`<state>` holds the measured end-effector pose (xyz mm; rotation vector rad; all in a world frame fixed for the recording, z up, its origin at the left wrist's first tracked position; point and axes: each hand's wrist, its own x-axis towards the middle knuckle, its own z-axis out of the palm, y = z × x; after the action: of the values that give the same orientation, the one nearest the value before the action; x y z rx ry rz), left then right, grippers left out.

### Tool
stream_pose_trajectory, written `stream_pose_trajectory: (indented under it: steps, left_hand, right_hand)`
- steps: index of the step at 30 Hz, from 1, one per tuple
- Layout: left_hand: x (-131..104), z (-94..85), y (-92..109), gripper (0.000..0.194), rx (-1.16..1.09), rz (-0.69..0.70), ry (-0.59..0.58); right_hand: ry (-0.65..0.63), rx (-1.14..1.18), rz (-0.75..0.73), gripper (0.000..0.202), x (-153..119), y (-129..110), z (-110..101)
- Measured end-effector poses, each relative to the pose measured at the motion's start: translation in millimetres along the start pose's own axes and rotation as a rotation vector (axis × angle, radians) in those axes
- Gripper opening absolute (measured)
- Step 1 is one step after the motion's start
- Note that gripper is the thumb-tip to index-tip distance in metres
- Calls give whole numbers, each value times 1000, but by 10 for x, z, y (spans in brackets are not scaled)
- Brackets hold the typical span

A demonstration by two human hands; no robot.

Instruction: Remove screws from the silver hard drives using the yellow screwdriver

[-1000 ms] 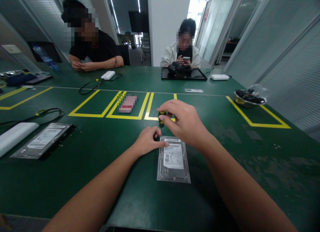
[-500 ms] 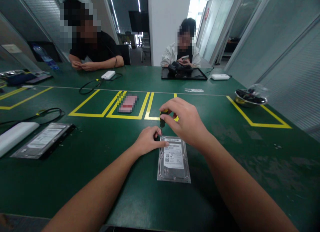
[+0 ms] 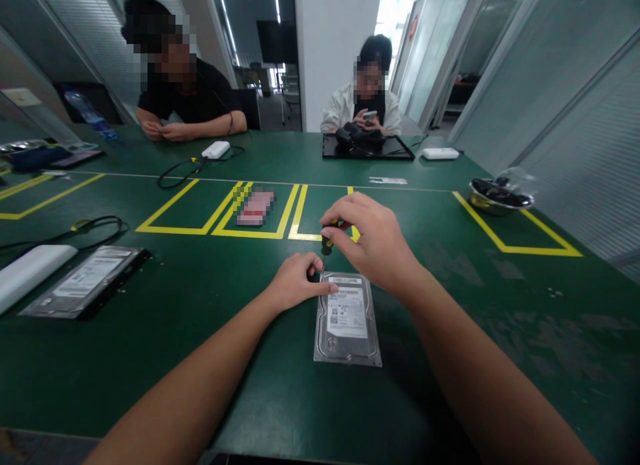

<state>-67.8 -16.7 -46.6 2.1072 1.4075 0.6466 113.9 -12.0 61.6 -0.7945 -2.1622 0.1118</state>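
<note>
A silver hard drive (image 3: 350, 318) with a white label lies flat on the green table in front of me. My left hand (image 3: 296, 281) grips its upper left corner, the thumb resting on top and the fingers curled by the far left edge. Above that corner, my right hand (image 3: 373, 238) pinches the black and yellow handle of a screwdriver (image 3: 327, 243). The screwdriver stands nearly upright, its thin shaft pointing down at the drive's corner. Whether the tip sits in a screw is too small to tell.
At the left lie another hard drive (image 3: 90, 281) and a white power bank (image 3: 35, 271) with a black cable. Yellow tape (image 3: 250, 234) marks boxes beyond my hands. A metal bowl (image 3: 500, 201) of dark items stands far right. Two people sit across the table, behind a black tray (image 3: 330, 153).
My right hand has turned the screwdriver handle slightly, with its fingers shifting a little. The left hand and the hard drive stay in place.
</note>
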Motion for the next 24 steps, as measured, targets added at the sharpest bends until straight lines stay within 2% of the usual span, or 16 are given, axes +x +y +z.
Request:
stream_pose_trajectory:
  steps: [5, 15, 24]
  left_hand:
    - [3, 2, -10, 46, -1, -2, -1]
    - [0, 18, -32, 48, -2, 5, 5]
    - [0, 5, -17, 47, 0, 6, 0]
  right_hand:
    - [-39, 14, -6, 28, -2, 10, -11]
    - [-42, 46, -28, 30, 1, 15, -33]
    - [-23, 47, -13, 9, 2, 13, -35]
